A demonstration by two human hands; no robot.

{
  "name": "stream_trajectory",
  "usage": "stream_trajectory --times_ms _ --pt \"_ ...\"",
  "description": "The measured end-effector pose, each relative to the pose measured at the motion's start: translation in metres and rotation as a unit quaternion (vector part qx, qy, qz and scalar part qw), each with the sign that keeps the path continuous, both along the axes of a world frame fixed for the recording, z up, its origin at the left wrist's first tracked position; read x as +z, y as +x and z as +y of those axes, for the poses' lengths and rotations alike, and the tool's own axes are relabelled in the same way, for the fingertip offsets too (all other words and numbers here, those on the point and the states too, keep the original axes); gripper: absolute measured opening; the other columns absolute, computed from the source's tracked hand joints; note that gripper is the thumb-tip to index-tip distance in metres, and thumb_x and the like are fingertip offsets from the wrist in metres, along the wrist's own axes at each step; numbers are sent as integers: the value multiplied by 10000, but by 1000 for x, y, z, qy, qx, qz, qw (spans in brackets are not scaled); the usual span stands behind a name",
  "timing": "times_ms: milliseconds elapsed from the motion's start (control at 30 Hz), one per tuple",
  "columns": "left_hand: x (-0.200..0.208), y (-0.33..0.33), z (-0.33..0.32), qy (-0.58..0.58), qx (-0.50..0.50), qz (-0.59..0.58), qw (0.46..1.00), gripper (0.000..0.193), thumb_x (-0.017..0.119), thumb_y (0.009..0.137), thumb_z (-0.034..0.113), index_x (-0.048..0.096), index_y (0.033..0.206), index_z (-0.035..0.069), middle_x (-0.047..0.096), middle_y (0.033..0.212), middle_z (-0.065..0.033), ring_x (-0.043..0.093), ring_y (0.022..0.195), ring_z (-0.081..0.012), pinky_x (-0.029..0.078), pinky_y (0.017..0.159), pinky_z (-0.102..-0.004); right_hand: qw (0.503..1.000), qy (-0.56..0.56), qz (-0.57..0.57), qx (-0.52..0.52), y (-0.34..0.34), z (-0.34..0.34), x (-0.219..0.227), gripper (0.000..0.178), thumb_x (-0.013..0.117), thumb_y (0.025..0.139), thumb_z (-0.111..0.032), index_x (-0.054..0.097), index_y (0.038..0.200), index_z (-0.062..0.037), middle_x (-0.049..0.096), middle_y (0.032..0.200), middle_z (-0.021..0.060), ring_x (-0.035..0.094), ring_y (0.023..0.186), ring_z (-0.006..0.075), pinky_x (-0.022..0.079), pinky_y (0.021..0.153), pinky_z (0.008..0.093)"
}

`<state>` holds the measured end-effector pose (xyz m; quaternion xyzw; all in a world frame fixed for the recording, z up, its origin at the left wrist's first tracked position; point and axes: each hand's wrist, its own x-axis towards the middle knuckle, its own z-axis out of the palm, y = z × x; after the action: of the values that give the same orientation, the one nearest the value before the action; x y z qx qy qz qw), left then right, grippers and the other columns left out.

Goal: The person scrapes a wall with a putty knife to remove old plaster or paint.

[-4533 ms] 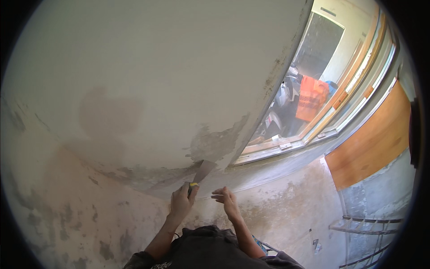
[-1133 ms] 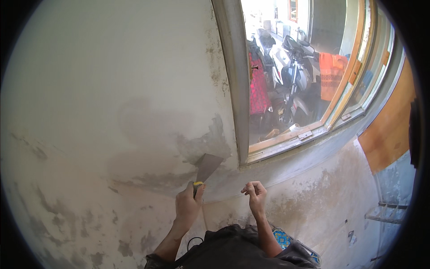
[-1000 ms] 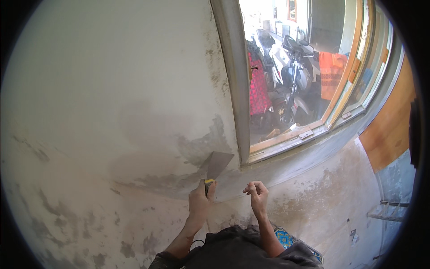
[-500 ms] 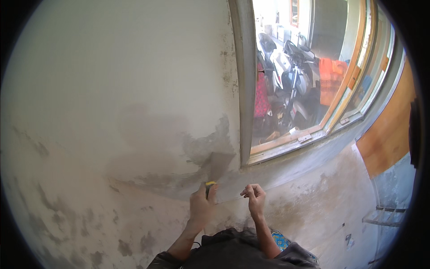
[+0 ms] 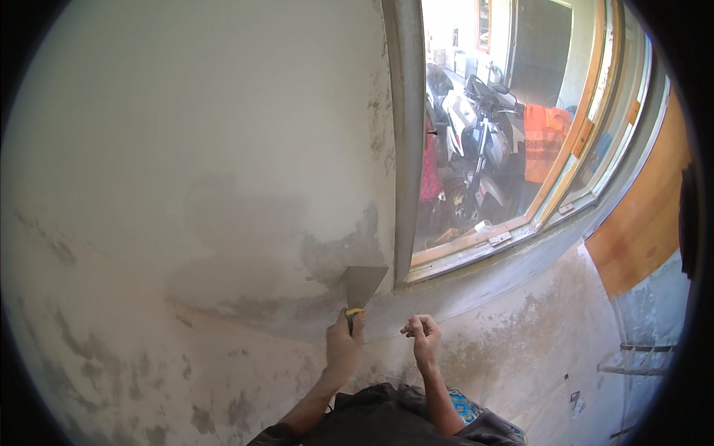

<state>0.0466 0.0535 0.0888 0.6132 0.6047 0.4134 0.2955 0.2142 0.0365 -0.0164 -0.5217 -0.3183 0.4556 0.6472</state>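
My left hand (image 5: 343, 348) is wrapped round the yellow-and-black handle of a putty knife (image 5: 365, 285). Its wide, flat blade points up, with its edge at the lower part of a rough grey patch (image 5: 335, 253) on the wall, close to the window's corner. Whether the edge presses on the surface, I cannot tell. To the right, my right hand (image 5: 423, 343) is raised before the wall below the window, fingers curled and pressed together. Anything inside those fingers is too small or hidden to make out.
A grey window frame (image 5: 407, 163) rises right of the patch, its sill (image 5: 483, 256) running off to the right. Behind the window stand a motorcycle (image 5: 483, 134) and an orange cloth (image 5: 545, 141). Stained plaster (image 5: 513, 334) spreads below; an orange-brown panel (image 5: 639, 208) is at far right.
The putty knife and my left hand have shifted slightly right against the wall, and the blade looks sharper. My right hand keeps its curled pose. The whole view has moved a little.
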Motion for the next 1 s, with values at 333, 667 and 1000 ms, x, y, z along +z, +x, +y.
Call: stream_trajectory --times_ms 333,667,1000 --pt "-3 0 2 19 -5 -27 999 242 564 968 234 622 940 0 633 694 -141 630 596 -249 464 564 -339 1000 -3 -1 23 -3 6 2 215 576 965 -212 586 871 -19 626 712 52 631 666 128 475 609 244" --pt "-23 15 1 26 0 -93 995 246 559 971 233 606 929 -5 592 658 -123 547 547 -184 434 541 -327 1000 -5 7 14 8 6 -2 223 575 967 -218 581 869 -18 623 716 51 630 665 130 475 611 245" --pt "-37 15 1 25 7 -92 995 271 574 967 250 598 900 -11 543 600 -117 500 502 -172 413 512 -324 1000 -12 -4 23 8 6 -1 225 577 964 -224 588 883 -14 631 725 57 640 680 134 482 613 246"
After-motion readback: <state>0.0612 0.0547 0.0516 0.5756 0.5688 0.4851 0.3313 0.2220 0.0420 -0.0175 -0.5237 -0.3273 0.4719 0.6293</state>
